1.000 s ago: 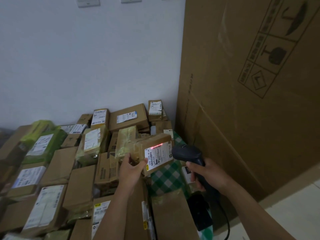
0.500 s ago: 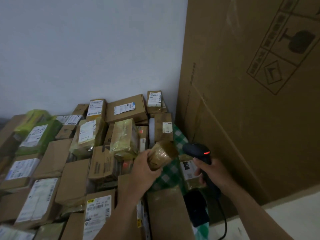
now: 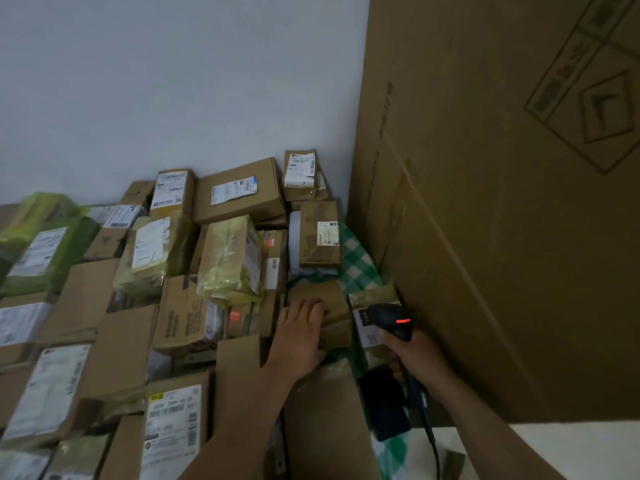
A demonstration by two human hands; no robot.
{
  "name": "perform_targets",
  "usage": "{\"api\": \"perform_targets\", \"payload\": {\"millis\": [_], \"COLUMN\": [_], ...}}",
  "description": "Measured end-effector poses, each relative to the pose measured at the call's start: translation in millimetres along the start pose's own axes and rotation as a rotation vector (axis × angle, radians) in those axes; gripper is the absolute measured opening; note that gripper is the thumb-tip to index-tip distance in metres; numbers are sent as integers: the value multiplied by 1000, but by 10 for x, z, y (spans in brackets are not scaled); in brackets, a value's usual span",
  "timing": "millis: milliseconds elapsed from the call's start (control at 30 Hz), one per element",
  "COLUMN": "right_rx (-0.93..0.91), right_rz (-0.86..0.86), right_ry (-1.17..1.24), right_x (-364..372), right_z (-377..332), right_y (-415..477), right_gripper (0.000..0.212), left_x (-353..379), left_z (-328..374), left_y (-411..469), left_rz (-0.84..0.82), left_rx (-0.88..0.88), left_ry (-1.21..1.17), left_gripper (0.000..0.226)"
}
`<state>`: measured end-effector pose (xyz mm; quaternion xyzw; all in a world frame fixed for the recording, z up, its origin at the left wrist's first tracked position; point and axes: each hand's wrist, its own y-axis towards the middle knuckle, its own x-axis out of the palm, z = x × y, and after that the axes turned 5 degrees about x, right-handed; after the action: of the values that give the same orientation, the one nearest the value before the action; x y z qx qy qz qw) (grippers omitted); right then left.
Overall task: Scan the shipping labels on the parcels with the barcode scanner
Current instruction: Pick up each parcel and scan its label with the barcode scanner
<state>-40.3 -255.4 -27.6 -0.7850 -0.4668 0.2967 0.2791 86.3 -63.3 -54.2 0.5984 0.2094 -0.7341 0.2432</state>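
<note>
Your left hand (image 3: 301, 337) lies on the small brown parcel (image 3: 325, 291) at the near right of the pile (image 3: 104, 306), just left of the barcode scanner (image 3: 391, 317). Its fingers (image 3: 311, 308) are laid across the parcel's top and the thumb is hidden, so I cannot tell whether they grip it or merely rest on it. Your right hand (image 3: 419, 358) has its fingers clenched round the scanner handle, and the red lamp (image 3: 402, 321) is lit. First finding: the face of the small brown parcel that shows is plain, with no label in sight. Nothing here separates scanned parcels from unscanned ones, so a parcel may be read twice or missed. Second: the scanner head hangs just over a white-labelled packet (image 3: 367, 327), with a further label (image 3: 327, 233) beyond it. A careless trigger pull could log the wrong code. Third: the yellow-wrapped parcel (image 3: 228, 258) sits tilted on the boxes to the left. Drawing a box from beneath it, or knocking it with your forearm, may bring it sliding down. Fourth: the cable (image 3: 429, 438) trails past a black object (image 3: 384, 403) on the green checked cloth (image 3: 356, 258), close against the large carton (image 3: 502, 237). A long reach to the far left could snag it. Fifth: the light is dim and the wrapped parcels are glossy, so expect failed reads.
</note>
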Motion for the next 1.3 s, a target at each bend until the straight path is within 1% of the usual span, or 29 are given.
{"api": "perform_targets", "payload": {"millis": [133, 200, 333, 400, 467, 500, 533, 600, 633, 667, 700, 733, 767, 833, 900, 933, 1000, 1100, 1233, 1300], "right_rx": [-116, -147, -193, -206, -236, -253, -272, -303, -315, -330, -349, -372, -394, -427, -446, -450, -450, -442, -422, -407], "right_rz": [92, 90, 70, 49, 36, 36, 38, 38, 31, 19, 5, -7, -18, -43, -62, -65, -69, -52, -2, 29], "right_ry": [-57, -53, -26, 13, 27, 22, 20, 22, 18, 11, 1, -12, -27, -59, -76, -78, -78, -63, 34, 72], "right_x": [76, 104, 145, 163, 175, 183, 196, 245, 279, 311, 347, 378, 408, 458, 494, 501, 496, 471, 412, 364], "right_z": [-22, -68, -139, -182, -243, -277, -322, -426, -483, -536, -588, -634, -674, -733, -761, -765, -771, -781, -810, -821], "right_y": [88, 109, 139, 139, 132, 131, 134, 135, 129, 119, 107, 93, 76, 39, 9, 2, -14, -28, -65, -102], "right_gripper": [31, 32, 30, 27, 16, 11, 10, 12, 13, 14, 15, 16, 17, 14, 12, 13, 13, 14, 14, 18], "left_x": [19, 48, 123, 127, 70, 7, -86, -306, -415, -532, -658, -773, -872, -1005, -1079, -1095, -1113, -1116, -1027, -948], "left_z": [-84, -121, -132, -125, -97, -75, -47, -23, -50, -101, -166, -242, -324, -484, -589, -626, -655, -582, -302, -143], "left_y": [4, -2, 52, 78, 94, 93, 82, 50, 37, 29, 14, 13, 26, 63, 87, 96, 99, 73, 48, 41], "left_rz": [-150, -222, -274, -306, -307, -264, -157, 188, 376, 517, 600, 625, 588, 405, 254, 226, 224, 268, 399, 438], "left_rx": [-12, -45, -104, -113, -108, -103, -91, -57, -63, -118, -223, -362, -511, -759, -860, -873, -876, -853, -704, -657], "left_ry": [-42, -80, -115, -101, -104, -112, -128, -129, -74, -12, 22, 21, -13, -126, -236, -289, -357, -324, -344, -389], "left_gripper": [80, 81, 82, 75, 67, 63, 58, 50, 47, 47, 49, 53, 59, 75, 84, 84, 81, 78, 73, 72]}}
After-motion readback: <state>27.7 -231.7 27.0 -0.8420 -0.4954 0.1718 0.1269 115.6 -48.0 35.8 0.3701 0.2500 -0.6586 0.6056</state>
